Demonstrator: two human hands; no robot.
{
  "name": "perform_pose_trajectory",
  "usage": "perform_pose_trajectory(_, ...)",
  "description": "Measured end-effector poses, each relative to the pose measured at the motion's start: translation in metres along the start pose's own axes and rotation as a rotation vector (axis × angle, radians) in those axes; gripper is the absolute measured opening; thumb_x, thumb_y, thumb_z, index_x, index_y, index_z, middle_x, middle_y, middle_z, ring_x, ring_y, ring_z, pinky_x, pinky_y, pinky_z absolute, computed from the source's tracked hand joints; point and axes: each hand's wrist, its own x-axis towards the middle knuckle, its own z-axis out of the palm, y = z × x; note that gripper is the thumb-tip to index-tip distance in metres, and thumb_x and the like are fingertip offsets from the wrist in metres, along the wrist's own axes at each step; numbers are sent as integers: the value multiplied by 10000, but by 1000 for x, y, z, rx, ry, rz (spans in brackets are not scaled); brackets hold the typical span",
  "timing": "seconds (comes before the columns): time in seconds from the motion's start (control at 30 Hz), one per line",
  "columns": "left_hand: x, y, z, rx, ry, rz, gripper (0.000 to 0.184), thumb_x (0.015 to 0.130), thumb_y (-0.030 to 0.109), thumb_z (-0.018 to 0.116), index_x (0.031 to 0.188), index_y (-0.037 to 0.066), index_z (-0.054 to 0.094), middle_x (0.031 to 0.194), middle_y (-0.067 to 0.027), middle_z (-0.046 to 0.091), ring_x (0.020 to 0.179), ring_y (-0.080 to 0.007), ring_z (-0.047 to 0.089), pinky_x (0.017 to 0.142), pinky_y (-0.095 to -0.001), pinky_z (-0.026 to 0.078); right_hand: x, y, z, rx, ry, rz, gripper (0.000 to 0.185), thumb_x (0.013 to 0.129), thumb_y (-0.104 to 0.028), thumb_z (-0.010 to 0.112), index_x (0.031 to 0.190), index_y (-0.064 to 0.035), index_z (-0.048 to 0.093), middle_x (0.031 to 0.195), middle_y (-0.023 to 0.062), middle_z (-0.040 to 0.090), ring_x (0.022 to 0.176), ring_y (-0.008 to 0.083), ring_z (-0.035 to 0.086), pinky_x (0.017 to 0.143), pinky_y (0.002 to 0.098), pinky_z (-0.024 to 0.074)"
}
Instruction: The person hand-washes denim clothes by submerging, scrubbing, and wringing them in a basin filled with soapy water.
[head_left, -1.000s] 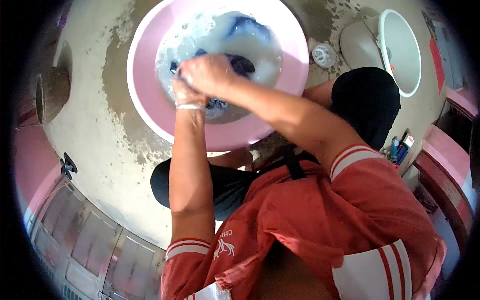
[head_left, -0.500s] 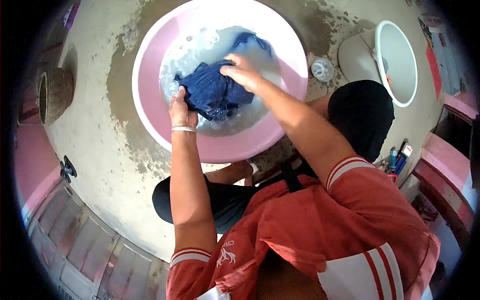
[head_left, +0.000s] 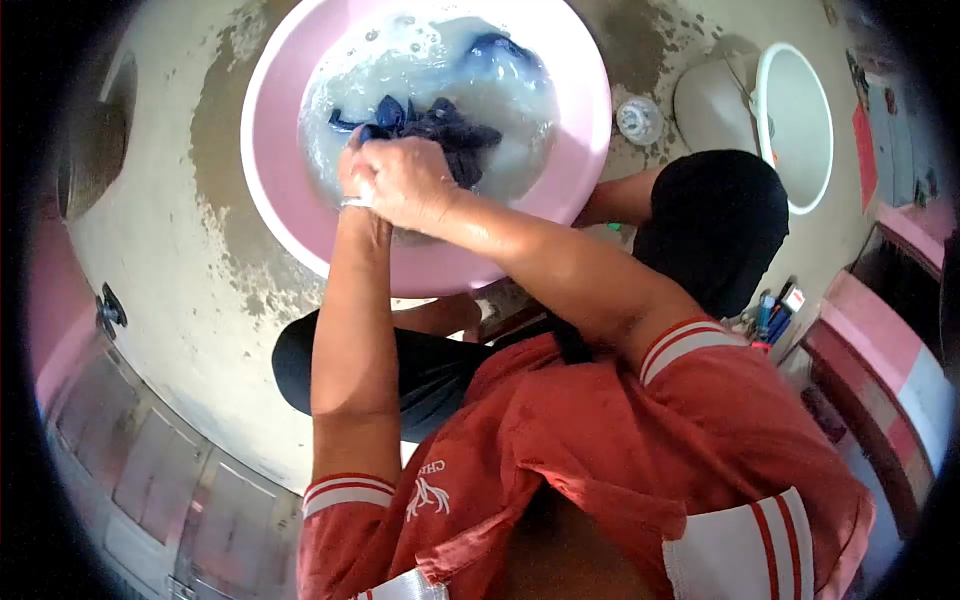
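Note:
A dark blue wet cloth [head_left: 455, 135] lies bunched in cloudy, sudsy water inside a pink basin [head_left: 262, 130] with a pale rim. At the near-left side of the water, my left hand [head_left: 354, 172] is closed on the cloth's gathered end. My right hand [head_left: 412, 180] is pressed against the left one, its fingers wrapped round the same part, and its back hides most of the grip. Another blue cloth [head_left: 500, 48] shows partly sunk at the far right of the basin.
Right of the basin stand a clear small container [head_left: 639, 120] and a pale bucket [head_left: 712, 110]. A woven basket [head_left: 95, 150] is at the left. Several small items [head_left: 778, 315] lie by my right side, near a pink-edged step [head_left: 860, 330]. The floor has wet patches.
My right hand has come down and left to meet my left hand. The cloth, spread between the hands before, is now bunched lower in the water. The view has shifted slightly.

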Motion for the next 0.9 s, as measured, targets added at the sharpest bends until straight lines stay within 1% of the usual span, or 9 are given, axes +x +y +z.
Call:
perform_pose_trajectory(0.07, -18, 14, 65, 137, 373, -69, 311, 971, 236, 330, 1014, 41, 568, 928, -104, 617, 851, -230, 600, 826, -378, 500, 11, 20, -4, -37, 90, 142, 195, 773, -322, 572, 788, -157, 675, 764, 140, 652, 749, 357, 634, 719, 451, 493)
perform_pose_trajectory(0.17, -20, 35, 101, 139, 222, -18, 291, 941, 197, 440, 1051, -16, 604, 970, -136, 637, 861, -236, 621, 786, -345, 514, 53, 94, -35, -195, -226, 442, 374, 830, -311, 498, 930, 4, 673, 963, 244, 643, 902, 361, 634, 803, 438, 482)
perform_pose_trajectory(0.3, -15, 73, 105, 95, 87, 195, 280, 949, 263, 474, 794, 48, 566, 686, -44, 557, 632, -154, 546, 602, -283, 469, 54, 57, -91, -209, -972, 339, 452, 854, -380, 533, 1091, -7, 628, 1023, 175, 667, 927, 250, 625, 820, 377, 482)
perform_pose_trajectory(0.37, -10, 66, 102, 39, -37, 220, 349, 952, 352, 464, 768, 71, 554, 659, -56, 540, 643, -154, 534, 630, -269, 436, 37, 47, -92, -54, -1069, 96, 565, 838, -399, 620, 1268, -45, 528, 1180, 98, 615, 1063, 176, 550, 919, 337, 440)
perform_pose_trajectory(0.4, -12, 61, 106, 45, -44, 214, 365, 951, 375, 462, 791, 64, 567, 681, -56, 552, 671, -161, 541, 661, -274, 438, 28, 61, -86, -84, -1079, 80, 565, 838, -399, 620, 1268, -45, 528, 1180, 98, 615, 1063, 176, 550, 919, 337, 440)
perform_pose_trajectory(0.5, -24, 50, 119, 113, 34, 183, 460, 924, 480, 479, 991, 45, 610, 921, -85, 600, 866, -166, 551, 785, -282, 441, 12, 77, -70, 897, -793, 571, 527, 868, -271, 660, 1318, -65, 477, 1240, 26, 563, 1119, 135, 494, 994, 309, 377)
perform_pose_trajectory(0.7, 8, 10, 33, 517, 309, 164, 466, 921, 364, 336, 1190, 81, 591, 1129, -93, 603, 1045, -209, 516, 992, -339, 320, 19, 72, -89, 871, -604, 664, 395, 927, -235, 561, 1262, -32, 506, 1232, 80, 574, 1104, 192, 561, 949, 371, 467)
perform_pose_trajectory(0.77, 50, -41, -30, 780, 197, 189, 399, 921, 339, 343, 1043, 100, 638, 973, -65, 616, 924, -190, 523, 899, -322, 373, 25, 81, -91, 1399, -606, 739, 392, 965, -269, 466, 1272, -26, 482, 1245, 108, 562, 1104, 224, 571, 921, 395, 499)
perform_pose_trajectory(0.9, 19, -25, 0, 1076, 61, 354, 285, 906, 253, 432, 889, 19, 595, 822, -68, 579, 790, -209, 531, 736, -313, 427, 25, 48, -117, 1303, -301, 702, 414, 978, -325, 401, 1266, -41, 487, 1235, 112, 566, 1111, 237, 558, 958, 392, 468)
